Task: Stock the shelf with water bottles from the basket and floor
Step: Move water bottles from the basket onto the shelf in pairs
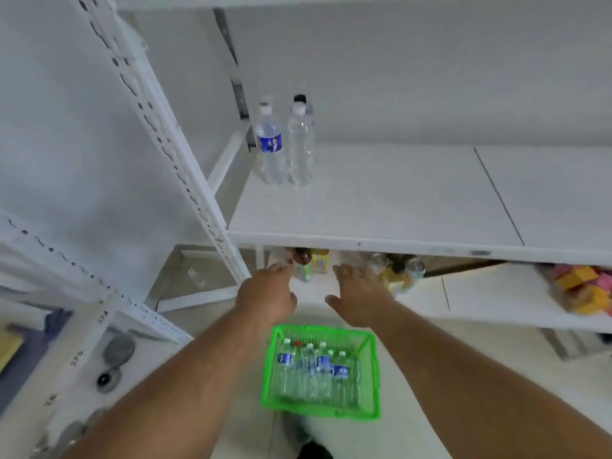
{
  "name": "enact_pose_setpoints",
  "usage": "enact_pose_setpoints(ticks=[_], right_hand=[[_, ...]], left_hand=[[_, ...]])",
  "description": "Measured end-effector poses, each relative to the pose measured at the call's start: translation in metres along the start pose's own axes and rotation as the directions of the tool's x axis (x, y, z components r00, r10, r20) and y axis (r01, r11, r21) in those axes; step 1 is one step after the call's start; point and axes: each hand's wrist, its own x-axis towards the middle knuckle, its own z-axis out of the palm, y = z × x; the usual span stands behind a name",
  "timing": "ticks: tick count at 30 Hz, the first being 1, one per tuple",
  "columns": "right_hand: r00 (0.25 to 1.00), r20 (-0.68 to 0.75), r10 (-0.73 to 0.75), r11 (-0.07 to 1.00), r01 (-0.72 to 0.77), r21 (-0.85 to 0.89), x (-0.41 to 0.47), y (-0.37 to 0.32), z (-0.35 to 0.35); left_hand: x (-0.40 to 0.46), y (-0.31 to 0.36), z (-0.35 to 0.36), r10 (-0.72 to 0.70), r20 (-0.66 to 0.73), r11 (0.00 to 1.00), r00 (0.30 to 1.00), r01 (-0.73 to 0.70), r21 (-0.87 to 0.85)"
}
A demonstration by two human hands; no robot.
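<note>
Bottles [314, 372] stand packed in the green basket [372, 376] on the floor; two more [284, 147] stand on the shelf [397, 207]. Left hand [268, 293] and right hand [359, 294] hover released, empty. Full, they probably feel heavy, smooth; grip mid-body.

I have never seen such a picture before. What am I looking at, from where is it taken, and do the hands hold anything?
There is one picture, from a camera on a person's head, looking forward and down. The two bare arms are that person's own. The left hand and right hand are open and hold nothing. They reach out above a green basket on the floor, full of water bottles. On the white shelf stand three bottles, one half hidden behind the others. The lower shelf holds other goods.
</note>
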Motion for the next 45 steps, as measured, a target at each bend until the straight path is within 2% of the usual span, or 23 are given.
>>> enact_pose_setpoints(ticks=[5,15,21,25,29,35,39,45], right_hand=[[0.978,0.174,0.112,0.98,-0.138,0.144,-0.052,0.027,0.061],[0.903,0.346,0.255,0.934,-0.323,0.154,-0.08,0.025,0.132],[0.844,0.461,0.272,0.927,-0.359,0.11,-0.058,0.001,0.177],[0.823,0.494,0.282,0.916,-0.384,0.116,-0.031,-0.011,0.208],[0.815,0.501,0.291,0.908,-0.4,0.122,0.007,-0.002,0.253],[0.815,0.501,0.29,0.881,-0.432,0.193,0.083,0.041,0.377],[0.767,0.532,0.359,0.789,-0.554,0.267,0.122,0.08,0.486],[0.714,0.516,0.474,0.617,-0.687,0.384,0.186,0.132,0.623]], left_hand=[[-0.041,0.007,0.063,-0.074,0.217,0.997,0.973,0.081,-0.022],[-0.058,-0.019,0.153,-0.138,0.475,0.969,0.869,0.216,-0.115],[-0.042,-0.062,0.209,-0.118,0.593,0.932,0.797,0.294,-0.21],[-0.022,-0.092,0.245,-0.091,0.627,0.881,0.773,0.356,-0.311],[0.01,-0.111,0.29,-0.153,0.63,0.796,0.761,0.472,-0.378],[0.063,-0.123,0.415,-0.261,0.623,0.684,0.738,0.597,-0.42],[0.092,-0.115,0.524,-0.315,0.609,0.621,0.728,0.643,-0.448],[0.133,-0.108,0.664,-0.345,0.599,0.596,0.722,0.662,-0.455]])
